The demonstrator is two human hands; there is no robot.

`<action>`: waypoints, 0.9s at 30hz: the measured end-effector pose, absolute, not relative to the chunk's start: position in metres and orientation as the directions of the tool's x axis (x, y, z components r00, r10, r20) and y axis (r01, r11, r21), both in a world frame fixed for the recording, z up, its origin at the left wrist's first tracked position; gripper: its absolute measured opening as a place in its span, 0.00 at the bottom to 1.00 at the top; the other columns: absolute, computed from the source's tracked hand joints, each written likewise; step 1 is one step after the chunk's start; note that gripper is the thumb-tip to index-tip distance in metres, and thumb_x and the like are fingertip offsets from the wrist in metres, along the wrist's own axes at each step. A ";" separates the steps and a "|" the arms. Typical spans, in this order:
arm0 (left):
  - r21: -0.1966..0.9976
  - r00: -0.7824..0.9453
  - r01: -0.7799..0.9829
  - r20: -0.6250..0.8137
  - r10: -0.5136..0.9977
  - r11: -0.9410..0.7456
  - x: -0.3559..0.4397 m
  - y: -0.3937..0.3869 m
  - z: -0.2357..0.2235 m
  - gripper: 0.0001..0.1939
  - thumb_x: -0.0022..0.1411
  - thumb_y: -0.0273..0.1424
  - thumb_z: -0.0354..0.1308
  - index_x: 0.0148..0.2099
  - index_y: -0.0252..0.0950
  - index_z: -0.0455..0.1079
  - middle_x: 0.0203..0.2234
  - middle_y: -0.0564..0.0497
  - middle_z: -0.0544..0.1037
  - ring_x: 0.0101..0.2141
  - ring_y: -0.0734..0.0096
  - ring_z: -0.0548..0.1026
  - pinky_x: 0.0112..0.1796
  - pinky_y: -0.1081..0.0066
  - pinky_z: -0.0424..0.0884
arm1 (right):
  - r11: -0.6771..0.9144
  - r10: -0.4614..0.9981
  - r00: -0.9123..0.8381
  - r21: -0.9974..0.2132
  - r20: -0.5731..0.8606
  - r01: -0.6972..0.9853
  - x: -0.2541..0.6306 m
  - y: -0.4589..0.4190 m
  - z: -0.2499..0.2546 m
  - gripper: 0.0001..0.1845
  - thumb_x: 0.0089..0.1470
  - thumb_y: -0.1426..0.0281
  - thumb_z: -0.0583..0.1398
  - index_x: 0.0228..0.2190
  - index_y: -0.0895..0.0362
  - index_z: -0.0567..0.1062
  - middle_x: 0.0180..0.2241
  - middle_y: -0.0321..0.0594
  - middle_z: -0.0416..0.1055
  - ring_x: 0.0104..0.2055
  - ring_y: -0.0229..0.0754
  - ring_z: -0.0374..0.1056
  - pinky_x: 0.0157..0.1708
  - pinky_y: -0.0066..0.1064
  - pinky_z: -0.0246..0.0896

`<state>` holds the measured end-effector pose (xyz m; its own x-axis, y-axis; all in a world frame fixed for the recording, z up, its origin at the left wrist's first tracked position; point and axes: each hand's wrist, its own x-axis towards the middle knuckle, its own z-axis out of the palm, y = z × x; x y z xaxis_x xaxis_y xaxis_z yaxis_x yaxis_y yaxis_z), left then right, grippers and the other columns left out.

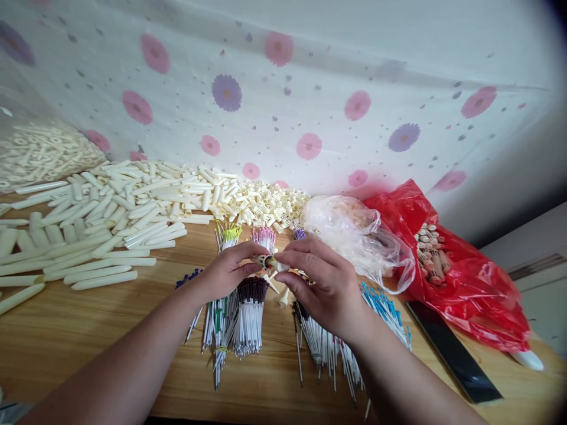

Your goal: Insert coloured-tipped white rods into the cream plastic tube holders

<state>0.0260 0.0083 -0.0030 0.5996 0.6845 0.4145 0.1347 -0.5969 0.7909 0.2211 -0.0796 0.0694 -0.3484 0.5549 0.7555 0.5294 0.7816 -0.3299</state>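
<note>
Both hands meet above the middle of the wooden table. My left hand and my right hand pinch the two ends of a small cream pen part with coloured tips showing at its left end. Under and around the hands lie bundles of pen refills with dark, green, pink and blue ends, and more refills fan out below the right hand. A few loose cream pieces lie between the hands.
A heap of cream pen barrels covers the left of the table, with small cream clips behind. A clear bag and a red bag of parts sit right, beside a black phone. A flowered cloth hangs behind.
</note>
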 end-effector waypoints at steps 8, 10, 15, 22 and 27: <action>0.798 0.598 0.138 0.405 0.692 -0.587 0.025 0.007 0.000 0.09 0.63 0.33 0.54 0.43 0.37 0.70 0.36 0.49 0.76 0.40 0.65 0.73 0.43 0.66 0.68 | 0.764 0.581 -0.350 -0.343 0.735 0.546 0.217 -0.073 0.062 0.12 0.54 0.73 0.62 0.43 0.60 0.74 0.38 0.46 0.72 0.40 0.39 0.70 0.38 0.31 0.70; 0.804 0.592 0.152 0.392 0.704 -0.575 0.025 0.007 0.000 0.08 0.62 0.33 0.55 0.42 0.37 0.71 0.35 0.49 0.76 0.39 0.65 0.73 0.42 0.66 0.68 | 0.758 0.589 -0.336 -0.358 0.735 0.546 0.216 -0.071 0.060 0.13 0.53 0.73 0.63 0.42 0.59 0.75 0.38 0.46 0.72 0.39 0.40 0.70 0.38 0.32 0.70; 0.806 0.600 0.165 0.375 0.707 -0.568 0.023 0.008 0.002 0.09 0.61 0.32 0.56 0.44 0.38 0.71 0.36 0.49 0.76 0.39 0.66 0.73 0.42 0.67 0.69 | 0.758 0.608 -0.295 -0.428 0.737 0.493 0.221 -0.064 0.057 0.13 0.52 0.72 0.64 0.42 0.54 0.75 0.37 0.42 0.72 0.40 0.41 0.69 0.38 0.35 0.68; 0.792 0.603 0.135 0.412 0.683 -0.596 0.022 0.004 0.009 0.10 0.61 0.32 0.58 0.45 0.37 0.72 0.34 0.49 0.76 0.35 0.69 0.73 0.38 0.70 0.69 | 0.723 0.649 -0.199 -0.512 0.735 0.464 0.224 -0.061 0.055 0.08 0.51 0.69 0.65 0.35 0.57 0.76 0.27 0.37 0.69 0.30 0.37 0.66 0.30 0.31 0.64; 0.763 0.572 0.152 0.450 0.686 -0.628 0.021 0.003 0.010 0.10 0.62 0.31 0.57 0.46 0.36 0.72 0.34 0.49 0.76 0.35 0.70 0.74 0.37 0.72 0.70 | 0.693 0.686 -0.217 -0.534 0.694 0.484 0.230 -0.062 0.054 0.10 0.54 0.70 0.63 0.39 0.57 0.75 0.26 0.36 0.70 0.28 0.35 0.66 0.28 0.29 0.64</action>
